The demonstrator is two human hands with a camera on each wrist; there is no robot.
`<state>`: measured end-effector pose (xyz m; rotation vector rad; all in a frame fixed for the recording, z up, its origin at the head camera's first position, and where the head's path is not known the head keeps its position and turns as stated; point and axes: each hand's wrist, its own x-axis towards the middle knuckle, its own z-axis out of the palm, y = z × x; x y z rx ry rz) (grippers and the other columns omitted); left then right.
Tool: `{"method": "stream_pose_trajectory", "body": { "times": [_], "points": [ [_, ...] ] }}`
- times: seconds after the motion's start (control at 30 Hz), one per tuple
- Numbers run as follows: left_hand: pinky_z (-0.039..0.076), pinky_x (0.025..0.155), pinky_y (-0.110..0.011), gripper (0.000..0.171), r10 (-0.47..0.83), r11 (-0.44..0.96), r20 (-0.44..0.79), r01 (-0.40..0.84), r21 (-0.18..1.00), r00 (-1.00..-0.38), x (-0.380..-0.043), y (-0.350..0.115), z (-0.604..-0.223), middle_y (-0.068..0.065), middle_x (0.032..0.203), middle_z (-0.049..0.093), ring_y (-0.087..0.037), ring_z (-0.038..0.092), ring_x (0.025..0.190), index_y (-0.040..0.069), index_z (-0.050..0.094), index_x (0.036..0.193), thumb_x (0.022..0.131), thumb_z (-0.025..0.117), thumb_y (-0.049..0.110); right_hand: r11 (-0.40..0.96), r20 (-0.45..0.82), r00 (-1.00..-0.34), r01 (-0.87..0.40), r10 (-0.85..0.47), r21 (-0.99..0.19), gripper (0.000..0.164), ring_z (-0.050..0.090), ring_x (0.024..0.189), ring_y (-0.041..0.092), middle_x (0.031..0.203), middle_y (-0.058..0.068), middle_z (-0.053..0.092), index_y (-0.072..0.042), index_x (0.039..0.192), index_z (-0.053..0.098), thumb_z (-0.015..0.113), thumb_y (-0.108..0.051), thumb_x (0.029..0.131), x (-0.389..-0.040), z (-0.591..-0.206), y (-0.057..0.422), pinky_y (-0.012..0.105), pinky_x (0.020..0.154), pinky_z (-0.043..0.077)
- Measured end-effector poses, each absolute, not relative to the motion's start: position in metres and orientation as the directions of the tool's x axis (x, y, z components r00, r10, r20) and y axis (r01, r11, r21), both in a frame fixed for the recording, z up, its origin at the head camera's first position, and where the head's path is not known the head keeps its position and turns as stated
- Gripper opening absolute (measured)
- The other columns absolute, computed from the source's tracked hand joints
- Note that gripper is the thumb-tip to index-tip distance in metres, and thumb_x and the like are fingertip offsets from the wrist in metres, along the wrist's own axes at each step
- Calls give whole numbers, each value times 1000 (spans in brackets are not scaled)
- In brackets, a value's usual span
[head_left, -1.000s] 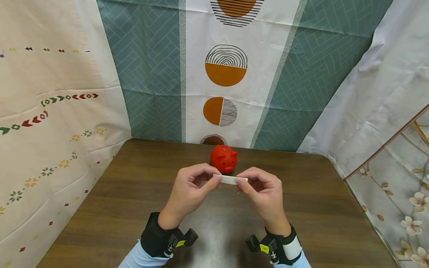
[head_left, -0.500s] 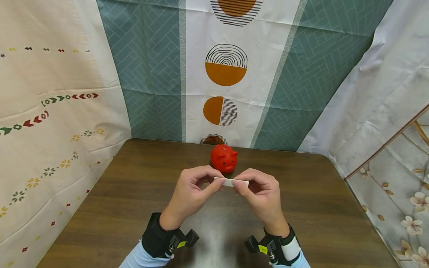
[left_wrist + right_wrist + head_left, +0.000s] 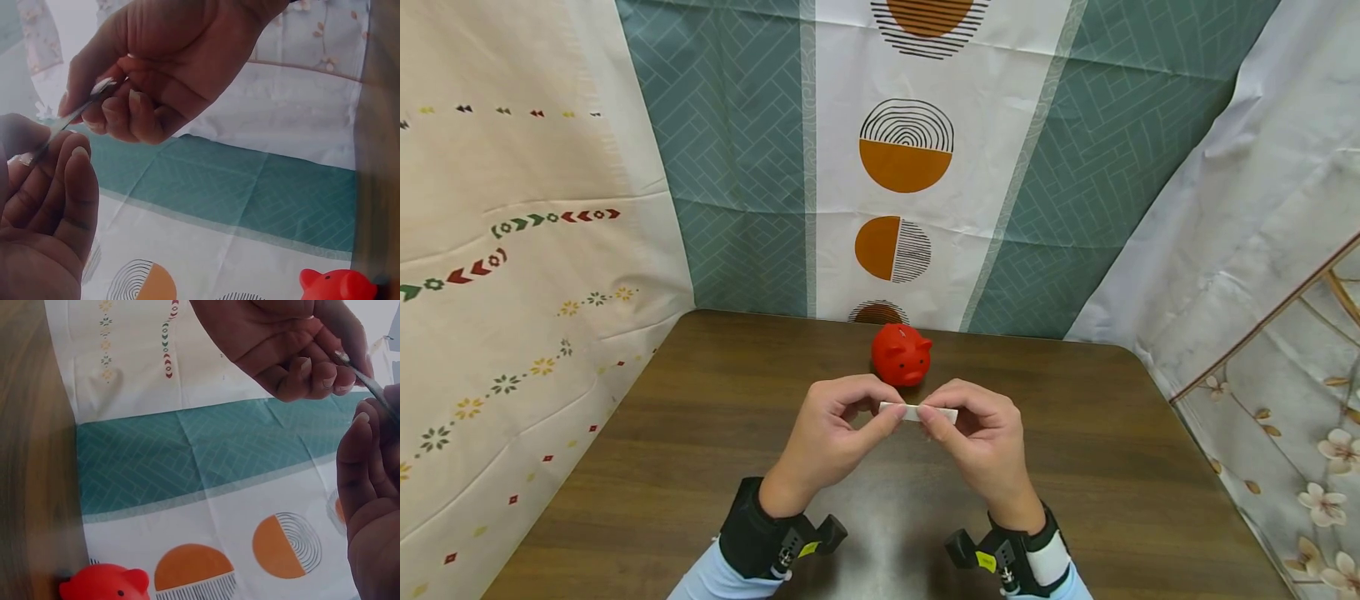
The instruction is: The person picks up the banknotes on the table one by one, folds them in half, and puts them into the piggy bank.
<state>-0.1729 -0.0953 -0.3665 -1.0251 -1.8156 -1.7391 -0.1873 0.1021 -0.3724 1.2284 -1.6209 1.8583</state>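
In the head view, a slim flat white strip (image 3: 912,412), perhaps folded paper, is held level above the table. My left hand (image 3: 831,433) pinches its left end between thumb and forefinger. The right hand (image 3: 981,442) pinches the other end the same way, both thumbs facing me. From the left wrist view the strip (image 3: 76,113) appears thin and edge-on, pale with a silvery sheen. The right wrist view shows the strip (image 3: 367,381) spanning both hands' fingertips. Just beyond the hands stands a red piggy bank (image 3: 900,354), touched by neither.
A brown wooden table (image 3: 647,467) lies beneath the hands. Behind it hangs a teal and white patterned curtain (image 3: 745,167); cream cloth (image 3: 512,333) is on the left and a floral curtain (image 3: 1285,400) on the right. Each wrist wears a black strapped camera.
Both hands have lowered slightly toward me with the strip and come a little closer together, so less of it shows between the thumbs. The piggy bank has stayed in place.
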Motion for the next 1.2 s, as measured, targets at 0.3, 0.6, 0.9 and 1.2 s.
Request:
{"method": "stream_pose_trajectory", "body": {
  "times": [0.3,0.6,0.9,1.2],
  "points": [
    [57,61,-26,12,234,-44,746,760,649,-623,-172,-95,-366,-7,82,71,-12,61,72,7,73,94,90,72,-4,-255,811,-522,-773,-263,-580,15,60,70,18,81,12,67,5,97,71,68,16,87,-187,-373,100,25,56,54],
    [56,60,-24,11,255,-16,759,782,623,-599,-172,-93,-367,-7,82,71,-11,60,71,7,73,95,91,72,-3,-237,805,-516,-777,-292,-583,25,60,72,17,81,14,66,5,97,71,65,24,82,-187,-372,100,25,56,53],
    [56,65,-23,18,209,17,836,857,515,-507,-176,-92,-364,-6,84,74,-10,64,73,8,76,97,85,77,-6,-240,790,-560,-755,-250,-611,13,60,64,17,77,11,65,4,98,70,64,13,91,-186,-373,98,26,56,56],
    [63,74,-31,25,221,-88,709,710,698,-670,-173,-94,-365,-14,101,74,-16,67,84,2,72,110,86,77,-5,-287,714,-667,-656,-212,-698,22,63,70,17,92,4,72,6,104,70,65,19,87,-182,-370,99,26,63,61]
  ]
}}
